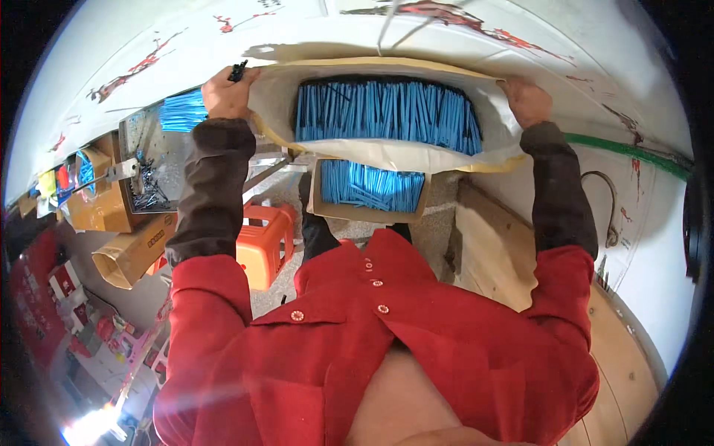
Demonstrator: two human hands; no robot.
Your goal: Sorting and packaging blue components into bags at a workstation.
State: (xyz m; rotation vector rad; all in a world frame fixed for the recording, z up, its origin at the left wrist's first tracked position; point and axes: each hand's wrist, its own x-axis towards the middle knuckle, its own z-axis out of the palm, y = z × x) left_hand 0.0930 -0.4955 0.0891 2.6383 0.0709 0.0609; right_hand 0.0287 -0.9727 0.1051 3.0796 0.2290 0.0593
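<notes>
A wide, pale paper sack (439, 156) with yellowish edges is held open in front of me. Slim blue pen-like sticks (387, 111) with dark ends stand packed upright inside it. My left hand (227, 95) is closed at the sack's left edge, and a small cluster of black pieces (238, 71) pokes up from its fingers. At the opposite edge my right hand (528, 102) is closed on the rim. Below the sack, nearer my body, a cardboard box (372, 214) holds more blue sticks (372, 186). Both sets of fingers are partly hidden.
To the left, a metal tray (167, 167) contains loose dark pieces, with a bundle of blue sticks (182, 111) by it. An orange plastic container (264, 249) and a long carton (134, 249) sit lower down. Wooden boards (494, 230) stand on the right; a flower-patterned wall (312, 30) lies ahead.
</notes>
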